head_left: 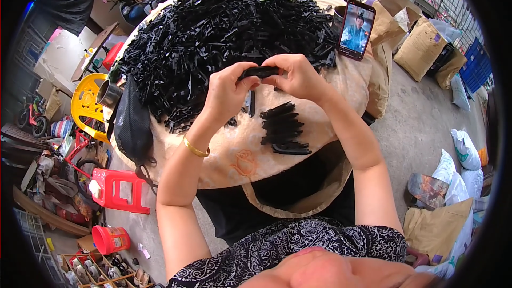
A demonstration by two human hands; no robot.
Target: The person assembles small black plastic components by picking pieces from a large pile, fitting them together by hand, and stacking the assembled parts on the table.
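My left hand (pixel 228 89) and my right hand (pixel 298 77) meet over the near side of the cloth-covered round table (pixel 330 93). Both sets of fingers pinch a slim black plastic piece (pixel 260 72), one hand at each end; its exact kind is hard to make out. Just under my hands lies a narrow black strip (pixel 251 103). Closer to me, several similar black pieces are lined up side by side in a small stack (pixel 282 127). A large heap of loose black plastic pieces (pixel 213 32) spreads over the far and left parts of the table.
A phone (pixel 356 30) with a lit screen leans at the right of the heap. An open brown paper bag (pixel 256 202) sits between my lap and the table edge. A black mesh bag (pixel 133 128) hangs at the left, near a yellow chair (pixel 85 104) and red stool (pixel 120 192).
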